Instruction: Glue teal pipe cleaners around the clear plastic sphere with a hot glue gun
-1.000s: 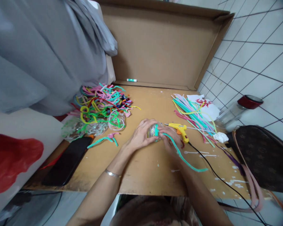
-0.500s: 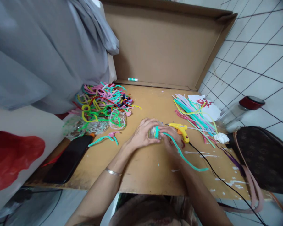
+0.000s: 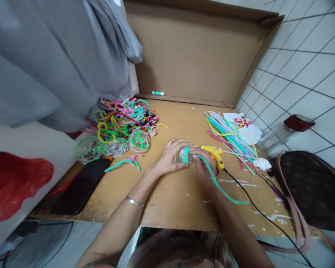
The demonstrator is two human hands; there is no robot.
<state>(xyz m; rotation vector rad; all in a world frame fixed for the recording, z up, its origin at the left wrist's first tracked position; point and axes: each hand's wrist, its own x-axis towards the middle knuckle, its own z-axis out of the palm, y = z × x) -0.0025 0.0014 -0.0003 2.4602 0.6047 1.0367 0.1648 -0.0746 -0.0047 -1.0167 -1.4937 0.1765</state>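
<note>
My left hand (image 3: 169, 158) is curled around a small clear round ball (image 3: 183, 155) in the middle of the wooden table (image 3: 173, 197). My right hand (image 3: 203, 165) pinches a long teal pipe cleaner (image 3: 216, 182) that wraps over the ball and trails off to the right across the table. A yellow glue gun (image 3: 213, 153) lies just behind my right hand, its black cord (image 3: 257, 206) running to the right front.
A tangled heap of coloured pipe cleaners (image 3: 121, 121) and clear shells (image 3: 139, 141) lie at the left. Straight pipe cleaners (image 3: 231, 136), a jar (image 3: 281, 136) and a brown bag (image 3: 309, 186) sit at the right. A black phone (image 3: 78, 186) lies near the left edge. A cardboard sheet (image 3: 195, 52) stands behind.
Both hands stay on the ball with only slight finger shifts; the teal pipe cleaner's tail has barely moved. The view has shifted a little.
</note>
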